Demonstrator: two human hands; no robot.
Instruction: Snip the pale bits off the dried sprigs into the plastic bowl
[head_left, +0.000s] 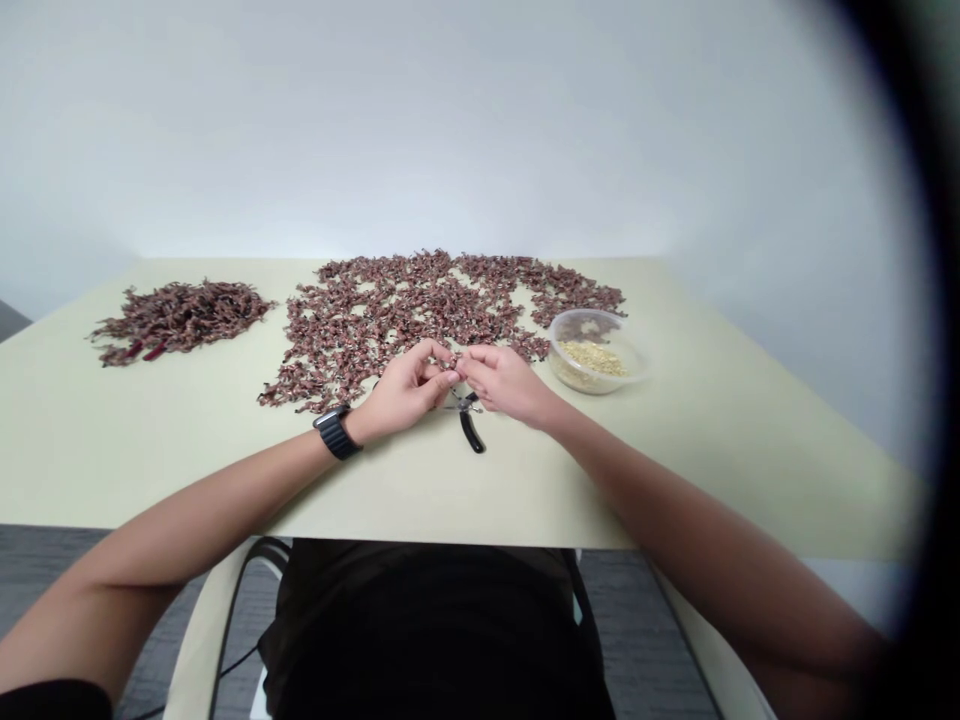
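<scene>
My left hand [409, 390], with a dark watch on its wrist, meets my right hand [504, 383] above the table's middle. Both hands are closed, thumbs and fingers pinched fingertip to fingertip. Between them a small reddish-brown piece [453, 364] shows, mostly covered by the fingers. Just below lies a pair of pliers [471, 430] with black handles, partly hidden by the hands. Beyond the hands spreads a wide layer of small reddish-brown pieces [420, 310] with dark and shiny specks.
A denser heap of similar, longer-looking pieces [199, 315] lies at the left, two brighter red bits at its front. Right of my hands stands a clear plastic bowl [637, 372] holding small yellowish bits. The pale table [450, 510] meets a white wall at its far edge.
</scene>
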